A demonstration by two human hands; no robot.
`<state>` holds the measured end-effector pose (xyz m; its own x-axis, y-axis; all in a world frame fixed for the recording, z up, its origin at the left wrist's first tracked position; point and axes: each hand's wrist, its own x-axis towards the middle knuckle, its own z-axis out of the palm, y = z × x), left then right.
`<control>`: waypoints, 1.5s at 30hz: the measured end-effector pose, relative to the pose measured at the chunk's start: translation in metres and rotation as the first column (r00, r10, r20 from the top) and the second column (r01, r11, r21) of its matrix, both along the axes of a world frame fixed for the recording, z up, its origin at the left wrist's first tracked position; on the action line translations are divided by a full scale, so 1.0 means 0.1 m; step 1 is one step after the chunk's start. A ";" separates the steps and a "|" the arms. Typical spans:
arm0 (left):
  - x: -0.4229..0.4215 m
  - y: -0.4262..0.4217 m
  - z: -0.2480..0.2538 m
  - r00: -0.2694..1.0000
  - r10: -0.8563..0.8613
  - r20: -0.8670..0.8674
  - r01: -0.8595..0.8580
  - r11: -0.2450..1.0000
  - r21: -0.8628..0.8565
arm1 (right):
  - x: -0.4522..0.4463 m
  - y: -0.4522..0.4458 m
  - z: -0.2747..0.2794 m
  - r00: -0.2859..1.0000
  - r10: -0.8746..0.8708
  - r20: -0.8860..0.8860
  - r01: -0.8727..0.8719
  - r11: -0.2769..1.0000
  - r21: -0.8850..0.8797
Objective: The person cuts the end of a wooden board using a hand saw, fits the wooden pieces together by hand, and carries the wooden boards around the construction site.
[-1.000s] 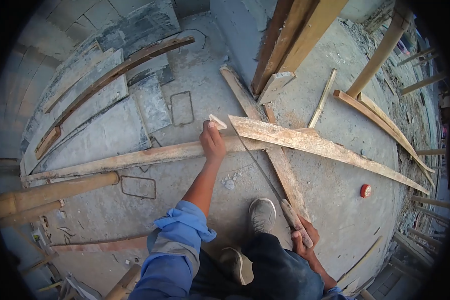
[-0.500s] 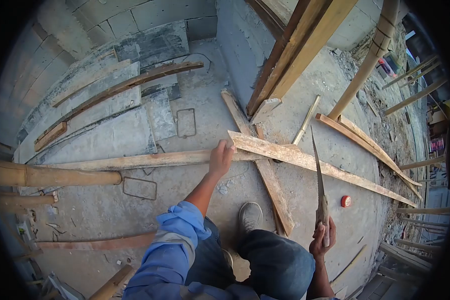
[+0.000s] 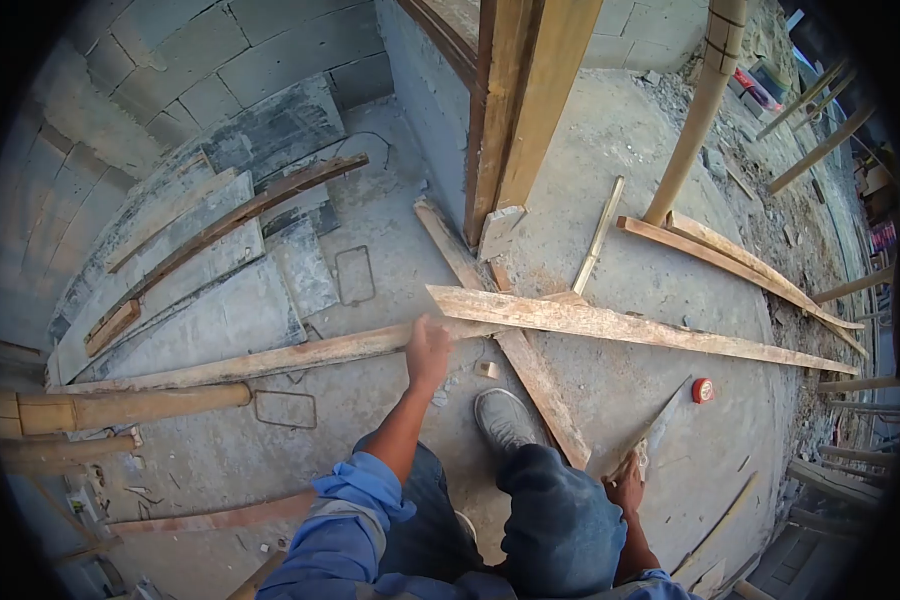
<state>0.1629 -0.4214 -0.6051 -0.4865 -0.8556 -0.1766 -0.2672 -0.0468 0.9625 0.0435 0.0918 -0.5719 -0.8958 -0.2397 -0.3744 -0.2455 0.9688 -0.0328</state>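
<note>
My left hand [image 3: 428,352] is at the near end of a pale wooden board [image 3: 590,318], just below its cut tip. Its thumb and forefinger look apart, partly blurred, over a longer plank [image 3: 270,362] that runs left; contact is unclear. My right hand [image 3: 626,490] is closed around the handle of a handsaw [image 3: 662,425], low beside my right knee. The saw's blade slants up and right, close to the floor. The pale board lies across another plank [image 3: 545,395]. A small wood block [image 3: 487,370] rests on the floor by my shoe.
A red tape measure [image 3: 703,390] lies beyond the saw tip. Wooden door-frame posts [image 3: 520,110] stand ahead by a wall. A bamboo pole [image 3: 695,120] rises at right near more planks [image 3: 740,270]. Boards [image 3: 210,220] and wire loops [image 3: 354,275] lie left.
The saw has dropped from upright to low near the floor. My left hand has slipped down from the board's tip. The small wood block has come into sight.
</note>
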 end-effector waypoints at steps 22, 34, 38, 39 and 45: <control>-0.16 -0.36 -0.02 0.986 0.120 -0.118 -0.035 0.831 0.556 | -0.64 -0.58 -0.33 0.998 0.040 -0.057 -0.062 0.869 -0.491; -0.21 -0.49 0.06 0.996 0.043 0.080 -0.081 0.820 0.566 | -1.30 -1.70 0.05 0.883 0.342 -0.322 -0.466 0.726 -0.505; -0.09 -0.40 -0.03 0.988 0.013 0.154 -0.020 0.999 0.040 | -1.70 -2.45 0.37 0.679 0.596 -0.428 -0.724 0.640 -0.257; -0.05 -0.36 0.00 0.972 0.068 0.227 -0.006 0.965 -0.264 | -1.79 -2.57 0.40 0.684 0.639 -0.352 -0.723 0.656 -0.215; 0.22 -0.34 0.16 0.774 -0.086 0.627 0.485 0.718 -0.500 | -2.20 -2.98 0.33 0.674 0.738 -0.026 -0.728 0.659 -0.188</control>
